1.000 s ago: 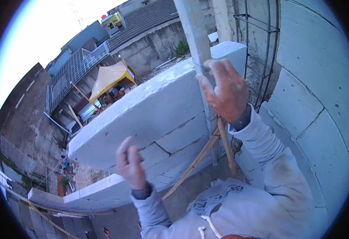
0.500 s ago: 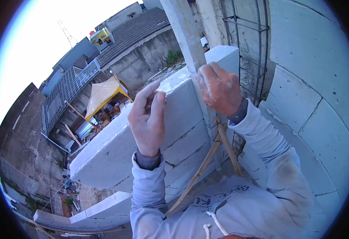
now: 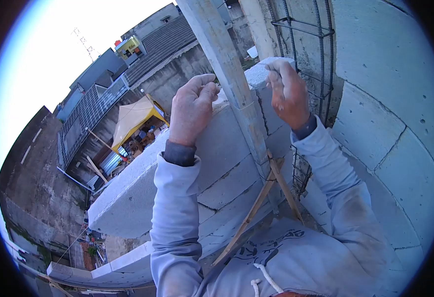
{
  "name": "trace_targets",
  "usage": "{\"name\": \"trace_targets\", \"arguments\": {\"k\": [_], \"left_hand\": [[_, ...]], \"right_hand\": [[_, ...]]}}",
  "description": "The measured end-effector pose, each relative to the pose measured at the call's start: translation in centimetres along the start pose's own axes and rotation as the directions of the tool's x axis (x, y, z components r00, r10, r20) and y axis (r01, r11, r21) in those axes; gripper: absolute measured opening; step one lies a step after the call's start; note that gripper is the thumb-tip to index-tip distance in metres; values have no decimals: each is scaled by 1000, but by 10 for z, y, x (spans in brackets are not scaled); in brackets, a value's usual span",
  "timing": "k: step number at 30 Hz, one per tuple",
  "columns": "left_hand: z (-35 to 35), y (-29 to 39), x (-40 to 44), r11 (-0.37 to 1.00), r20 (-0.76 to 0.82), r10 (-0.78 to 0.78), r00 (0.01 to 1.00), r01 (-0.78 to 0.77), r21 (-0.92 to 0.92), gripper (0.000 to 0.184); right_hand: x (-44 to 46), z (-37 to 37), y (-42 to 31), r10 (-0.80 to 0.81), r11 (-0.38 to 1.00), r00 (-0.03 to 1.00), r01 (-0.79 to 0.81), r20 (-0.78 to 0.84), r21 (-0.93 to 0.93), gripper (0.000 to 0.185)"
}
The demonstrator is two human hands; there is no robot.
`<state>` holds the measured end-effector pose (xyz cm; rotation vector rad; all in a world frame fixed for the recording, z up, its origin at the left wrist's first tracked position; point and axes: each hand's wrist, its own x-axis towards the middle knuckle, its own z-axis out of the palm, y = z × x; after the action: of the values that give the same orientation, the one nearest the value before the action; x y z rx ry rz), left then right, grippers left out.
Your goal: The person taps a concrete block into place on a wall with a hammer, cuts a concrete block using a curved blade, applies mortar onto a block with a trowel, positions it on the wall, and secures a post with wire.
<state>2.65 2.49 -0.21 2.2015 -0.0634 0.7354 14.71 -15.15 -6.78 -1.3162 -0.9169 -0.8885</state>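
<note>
A pale upright post leans across the face of a white block wall, with a thin line or wire around it. Just left of the post, over the wall's top edge, my left hand has its thumb and fingers pressed together; anything between them is too small to name. My right hand is on the post's other side, before the end block. Its fingers are bent and closed, and what they hold, if anything, cannot be made out. Neither hand visibly touches the post.
Two crossed wooden sticks brace the post's lower part. A steel rebar cage stands behind my right hand, beside a large block wall on the right. Beyond the wall are a yellow-edged tent, roofs and a lower block wall.
My left hand has risen and moved right, from the wall's face to beside the post. My right hand has come off the post to its right. The post appears farther left and more tilted.
</note>
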Motion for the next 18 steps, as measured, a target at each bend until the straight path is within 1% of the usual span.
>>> {"name": "trace_targets", "arguments": {"k": [1, 3, 4, 7, 9, 10, 13, 15, 16, 18], "left_hand": [[0, 1, 3, 998, 11, -45, 999, 45, -31, 30], [1, 8, 8, 986, 41, -137, 990, 141, -92, 29], [2, 10, 10, 985, 58, -151, 987, 155, -78, 30], [4, 15, 17, 983, 95, -170, 981, 176, -57, 30], [6, 17, 19, 983, 113, -163, 980, 171, -71, 28], [5, 18, 21, 986, 107, -159, 981, 164, -38, 27], [-2, 20, 22, 986, 81, -162, 983, 159, 45, 23], [-5, 21, 18, 981, 63, -180, 982, 174, 82, 21], [-8, 23, 14, 980, 21, -196, 980, 195, 43, 21], [-13, 27, 0, 973, -57, -228, 972, 226, -34, 21]], "right_hand": [[9, 2, 6, 24, 999, 999, -23, 30, -40, 13], [32, 11, 22, 52, 999, 988, -52, 148, -9, 13], [42, 17, 29, 66, 998, 977, -68, 205, 5, 13], [82, 31, 16, 149, 956, 873, -248, 464, 159, 16], [99, 56, 26, -25, 958, 897, -105, 441, 268, 18], [104, 64, 30, -110, 947, 900, -34, 423, 319, 19], [115, 68, 19, -187, 948, 841, 18, 509, 319, 29], [114, 80, 31, -249, 913, 822, 23, 513, 407, 29], [113, 83, 39, -278, 895, 814, 26, 510, 446, 29], [108, 69, 31, -147, 958, 887, 18, 439, 286, 23]]}}
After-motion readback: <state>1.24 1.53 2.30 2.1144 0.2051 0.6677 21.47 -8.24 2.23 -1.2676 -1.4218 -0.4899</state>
